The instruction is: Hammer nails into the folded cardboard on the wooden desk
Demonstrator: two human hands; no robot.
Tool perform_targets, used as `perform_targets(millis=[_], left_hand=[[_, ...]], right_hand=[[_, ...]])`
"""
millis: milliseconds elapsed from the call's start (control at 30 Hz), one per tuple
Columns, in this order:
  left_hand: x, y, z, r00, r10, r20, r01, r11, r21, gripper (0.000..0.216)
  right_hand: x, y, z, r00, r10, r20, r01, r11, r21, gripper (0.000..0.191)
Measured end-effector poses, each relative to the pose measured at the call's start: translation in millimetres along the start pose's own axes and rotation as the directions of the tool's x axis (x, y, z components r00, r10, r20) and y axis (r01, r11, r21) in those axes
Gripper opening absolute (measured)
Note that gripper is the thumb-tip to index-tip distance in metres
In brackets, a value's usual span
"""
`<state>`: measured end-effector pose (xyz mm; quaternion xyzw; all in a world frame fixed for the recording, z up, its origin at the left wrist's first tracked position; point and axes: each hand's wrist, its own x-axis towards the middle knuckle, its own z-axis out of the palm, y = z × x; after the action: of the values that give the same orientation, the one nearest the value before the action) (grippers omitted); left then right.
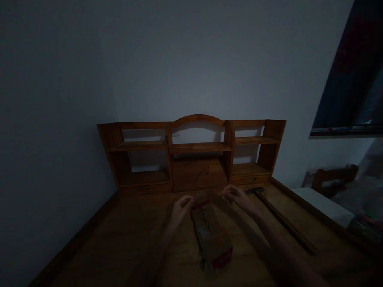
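A worn brown block with red ends lies on the desk in front of me, slightly askew. Small thin pieces that I cannot make out in the dim light stand or lie on its upper face. At the block's far left corner is my left hand, thumb and fingers pinched together. My right hand hovers past the far right of the block, its fingertips also closed. Whatever either pinch holds is too small and dark to name. To the right of my right hand rests a hammer with a long wooden handle.
A wooden desk with raised side edges carries a shelf unit along its back, against the wall. Beyond the right edge are a white surface and a wooden chair back. A dark window is at upper right.
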<state>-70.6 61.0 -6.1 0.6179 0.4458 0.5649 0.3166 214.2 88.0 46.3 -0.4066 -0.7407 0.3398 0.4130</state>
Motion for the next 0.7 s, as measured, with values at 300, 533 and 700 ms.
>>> perform_targets(millis=[300,533,700], left_hand=[[-0.6,-14.1,12.0,0.994,-0.092,0.066,0.092,0.996,0.002,0.033],[-3.1,-14.8,17.1,0.992,-0.018,0.127,-0.007,0.981,0.194,0.027],[-4.4,-8.7,24.3,0.989,0.014,0.150,-0.055,0.959,0.276,0.024]], right_hand=[[25.6,32.8,87.4,0.998,0.045,-0.049,-0.020,0.904,0.428,0.036],[24.7,42.7,84.5,0.993,0.064,0.096,-0.100,0.889,0.447,0.035],[18.7,40.5,75.9,0.980,0.037,0.197,-0.114,0.911,0.397,0.038]])
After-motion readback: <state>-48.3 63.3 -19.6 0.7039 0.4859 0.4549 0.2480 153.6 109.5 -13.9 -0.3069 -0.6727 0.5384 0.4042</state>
